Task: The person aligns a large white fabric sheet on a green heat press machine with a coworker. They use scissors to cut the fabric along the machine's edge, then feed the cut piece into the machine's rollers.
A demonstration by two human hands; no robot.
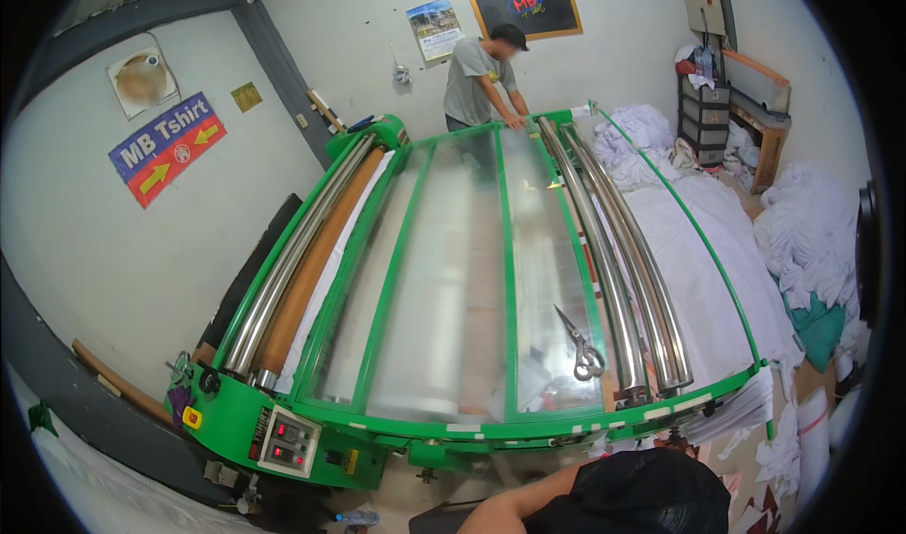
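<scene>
Neither of my hands shows. At the lower edge a bare arm and black cloth, like a sleeve, come into view in front of the machine; the hand is out of sight, and I cannot tell whose arm it is. Beyond lies a long green-framed machine with clear panels on top. Metal scissors rest on its right panel, near the close end. At the far end a co-worker in a grey shirt leans over, hands at the machine's far edge.
Steel rollers run along the right side; a brown roller with white cloth runs along the left. A control panel sits at the near left corner. White fabric hangs at the right, with heaps beyond. A drawer unit stands behind.
</scene>
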